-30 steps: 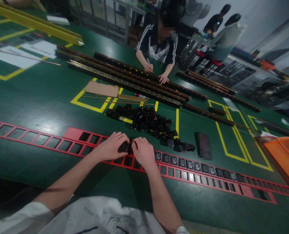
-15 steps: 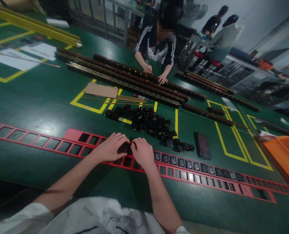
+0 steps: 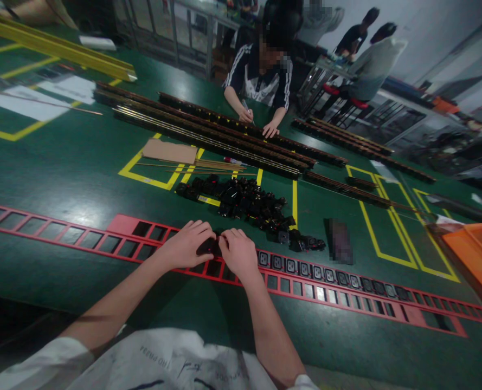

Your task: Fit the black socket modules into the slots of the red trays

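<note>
My left hand (image 3: 190,245) has its fingers and thumb closed around a small black socket (image 3: 207,247) over the red slotted strip. From the other side, my right hand (image 3: 239,252) curls its fingers against the same socket; its fingertips are partly hidden. Under both hands lies the upper red strip (image 3: 122,223), with a row of black sockets (image 3: 291,266) seated in its openings to the right of my right hand. A second red strip (image 3: 102,242) runs alongside, nearer my body, its openings showing the green table. Beyond my hands is a heap of loose black sockets (image 3: 249,200).
Across the green table (image 3: 78,179), a co-worker (image 3: 261,76) holds a pen over long black rails (image 3: 208,135). Cardboard (image 3: 169,150) and thin rods (image 3: 220,166) lie before them. To the right are a blurred dark object (image 3: 339,241) and an orange bin (image 3: 474,254).
My hands stay almost in the same place around the socket, with hardly any finger movement. The view shifts very slightly; the co-worker's hands barely move.
</note>
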`<state>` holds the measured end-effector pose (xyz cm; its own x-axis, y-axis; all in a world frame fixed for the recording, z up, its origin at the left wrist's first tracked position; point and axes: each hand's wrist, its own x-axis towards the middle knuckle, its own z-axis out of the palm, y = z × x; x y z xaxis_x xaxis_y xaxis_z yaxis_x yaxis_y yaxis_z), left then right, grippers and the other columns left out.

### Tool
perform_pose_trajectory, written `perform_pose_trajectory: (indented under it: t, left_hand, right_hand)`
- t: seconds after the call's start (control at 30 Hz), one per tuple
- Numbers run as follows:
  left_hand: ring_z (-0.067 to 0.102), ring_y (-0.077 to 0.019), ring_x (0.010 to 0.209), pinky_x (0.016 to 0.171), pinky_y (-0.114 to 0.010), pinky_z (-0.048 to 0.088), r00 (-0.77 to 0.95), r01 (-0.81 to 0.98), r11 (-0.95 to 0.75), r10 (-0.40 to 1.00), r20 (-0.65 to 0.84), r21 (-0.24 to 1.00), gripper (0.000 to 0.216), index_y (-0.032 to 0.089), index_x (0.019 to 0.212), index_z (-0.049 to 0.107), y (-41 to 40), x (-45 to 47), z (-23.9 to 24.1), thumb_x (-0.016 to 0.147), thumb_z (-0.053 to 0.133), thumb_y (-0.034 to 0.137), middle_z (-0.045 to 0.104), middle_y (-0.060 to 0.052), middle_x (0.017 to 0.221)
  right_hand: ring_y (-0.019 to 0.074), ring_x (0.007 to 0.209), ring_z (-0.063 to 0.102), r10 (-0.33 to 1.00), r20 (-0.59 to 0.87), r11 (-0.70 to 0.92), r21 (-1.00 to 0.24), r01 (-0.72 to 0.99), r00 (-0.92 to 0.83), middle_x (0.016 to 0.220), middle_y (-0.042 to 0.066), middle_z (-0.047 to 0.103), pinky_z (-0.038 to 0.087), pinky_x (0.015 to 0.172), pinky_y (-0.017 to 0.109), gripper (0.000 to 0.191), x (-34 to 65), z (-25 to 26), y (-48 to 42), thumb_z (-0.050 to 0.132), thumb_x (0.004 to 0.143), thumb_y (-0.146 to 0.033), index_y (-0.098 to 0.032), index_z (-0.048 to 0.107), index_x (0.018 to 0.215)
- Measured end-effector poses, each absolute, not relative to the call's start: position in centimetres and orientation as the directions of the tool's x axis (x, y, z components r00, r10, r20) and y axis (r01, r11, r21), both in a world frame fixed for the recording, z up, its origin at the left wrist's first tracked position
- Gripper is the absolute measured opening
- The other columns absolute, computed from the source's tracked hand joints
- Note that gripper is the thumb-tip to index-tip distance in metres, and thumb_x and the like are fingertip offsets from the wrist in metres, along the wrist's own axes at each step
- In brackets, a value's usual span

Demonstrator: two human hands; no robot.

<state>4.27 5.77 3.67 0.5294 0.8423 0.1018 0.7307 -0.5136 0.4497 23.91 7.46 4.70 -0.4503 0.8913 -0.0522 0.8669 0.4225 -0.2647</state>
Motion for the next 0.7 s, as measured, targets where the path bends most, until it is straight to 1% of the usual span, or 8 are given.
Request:
perform_pose_trajectory:
  t: [0.3, 0.57, 0.7]
  left_hand:
    - [0.049, -0.0263, 0.099, 0.086, -0.042, 0.039, 0.515, 0.74, -0.502, 0.851, 0.103, 0.448, 0.031, 0.021, 0.104, 0.057, 5.79, 4.31, 3.67, 0.081, 0.071, 0.037, 0.058, -0.007, 0.107]
    - [0.049, -0.0259, 0.099, 0.086, -0.041, 0.041, 0.511, 0.751, -0.501, 0.854, 0.102, 0.431, 0.035, 0.02, 0.104, 0.058, 5.95, 4.52, 3.84, 0.079, 0.074, 0.039, 0.058, -0.006, 0.105]
    - [0.049, -0.0259, 0.099, 0.087, -0.041, 0.041, 0.511, 0.753, -0.494, 0.855, 0.087, 0.434, 0.038, 0.021, 0.109, 0.059, 6.02, 4.43, 3.87, 0.08, 0.074, 0.039, 0.057, -0.007, 0.106]
  right_hand:
    - [0.0185, 0.099, 0.058, 0.89, -0.06, 0.423, -0.259, 0.868, -0.451, 0.1, 0.003, 0.068, 0.044, 0.08, 0.027, 0.022, 23.83, 5.02, 7.45, 0.044, 0.104, -0.032, -0.023, 0.064, 0.097]
    - [0.0191, 0.097, 0.058, 0.884, -0.029, 0.441, -0.279, 0.853, -0.467, 0.098, 0.004, 0.068, 0.043, 0.078, 0.028, 0.022, 23.99, 4.77, 7.7, 0.045, 0.103, -0.03, -0.022, 0.065, 0.097]
    - [0.0192, 0.098, 0.059, 0.886, -0.033, 0.436, -0.28, 0.855, -0.462, 0.099, 0.004, 0.069, 0.043, 0.078, 0.028, 0.021, 23.97, 4.94, 7.7, 0.046, 0.103, -0.03, -0.022, 0.065, 0.097]
